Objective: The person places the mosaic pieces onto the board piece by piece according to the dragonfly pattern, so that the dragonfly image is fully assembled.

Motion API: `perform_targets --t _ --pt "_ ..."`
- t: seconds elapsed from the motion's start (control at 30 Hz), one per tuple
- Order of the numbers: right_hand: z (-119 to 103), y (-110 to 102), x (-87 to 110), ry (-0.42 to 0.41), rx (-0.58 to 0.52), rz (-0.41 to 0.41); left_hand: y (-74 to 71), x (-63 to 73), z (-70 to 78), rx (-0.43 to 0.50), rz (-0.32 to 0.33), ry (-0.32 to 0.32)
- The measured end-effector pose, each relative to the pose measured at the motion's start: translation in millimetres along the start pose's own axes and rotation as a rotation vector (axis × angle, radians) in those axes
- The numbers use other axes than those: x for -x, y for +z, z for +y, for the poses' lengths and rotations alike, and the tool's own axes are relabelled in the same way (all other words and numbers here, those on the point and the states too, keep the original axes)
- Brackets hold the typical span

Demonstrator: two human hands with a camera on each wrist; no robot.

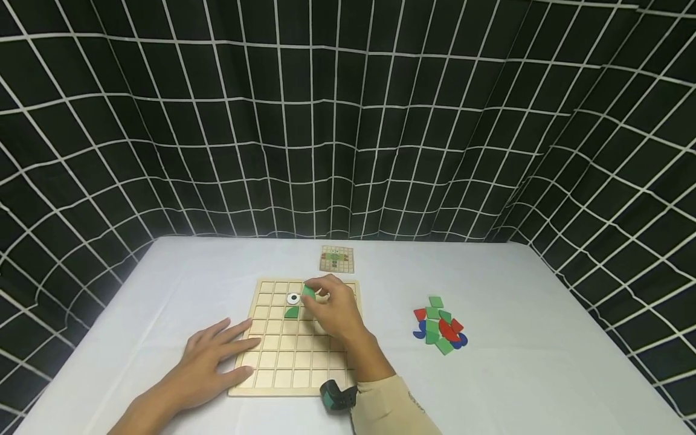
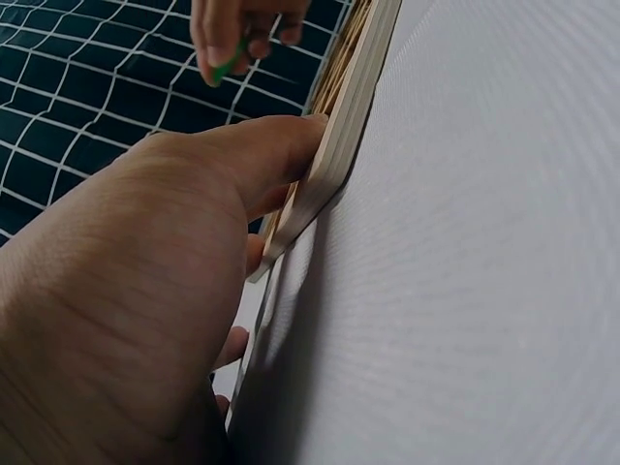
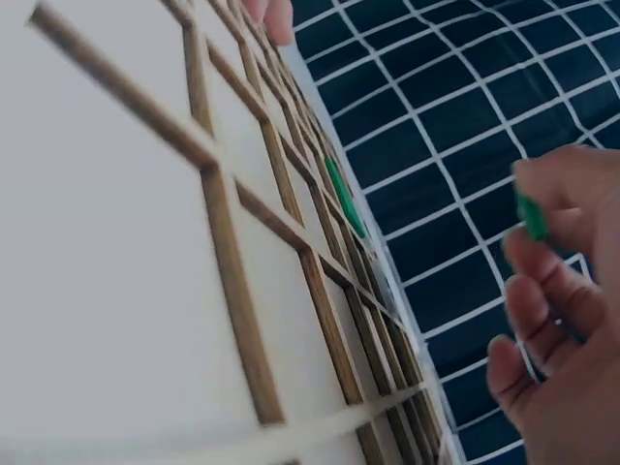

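My right hand pinches a small green tile between thumb and fingertips, above the upper part of a wooden grid board. In the right wrist view, the tile is seen nearly edge-on, held off the board. Just left of the hand, a white disc with a black dot lies in a grid square. Below it sits a green piece with a curved edge. My left hand is spread at the board's left edge, its thumb and fingertips on the rim. The right hand covers some squares.
A small pattern card lies behind the board. On the white table to the right is a loose pile of green tiles, with red pieces and blue pieces. A black curtain with white grid lines hangs behind the table.
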State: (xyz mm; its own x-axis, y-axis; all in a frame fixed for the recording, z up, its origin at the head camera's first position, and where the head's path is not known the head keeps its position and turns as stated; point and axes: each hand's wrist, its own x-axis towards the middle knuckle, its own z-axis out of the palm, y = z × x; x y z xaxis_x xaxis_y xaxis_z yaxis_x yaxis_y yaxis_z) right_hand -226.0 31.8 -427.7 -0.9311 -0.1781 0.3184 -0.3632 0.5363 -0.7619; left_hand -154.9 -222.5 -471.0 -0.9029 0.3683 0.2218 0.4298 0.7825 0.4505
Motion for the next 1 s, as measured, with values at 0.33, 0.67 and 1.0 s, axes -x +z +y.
perform_targets --t 0.33,0.67,1.0 --pt "14.1 10.6 0.6 0.104 0.076 -0.084 -3.3 -3.6 3.1 0.012 -0.017 -0.014" --pt "18.3 15.5 3.6 0.149 0.189 -0.159 -2.8 -1.5 3.4 0.0 -0.01 -0.001" --pt "16.6 18.8 4.9 0.148 0.242 -0.176 0.1 0.4 1.4 0.011 0.001 -0.004"
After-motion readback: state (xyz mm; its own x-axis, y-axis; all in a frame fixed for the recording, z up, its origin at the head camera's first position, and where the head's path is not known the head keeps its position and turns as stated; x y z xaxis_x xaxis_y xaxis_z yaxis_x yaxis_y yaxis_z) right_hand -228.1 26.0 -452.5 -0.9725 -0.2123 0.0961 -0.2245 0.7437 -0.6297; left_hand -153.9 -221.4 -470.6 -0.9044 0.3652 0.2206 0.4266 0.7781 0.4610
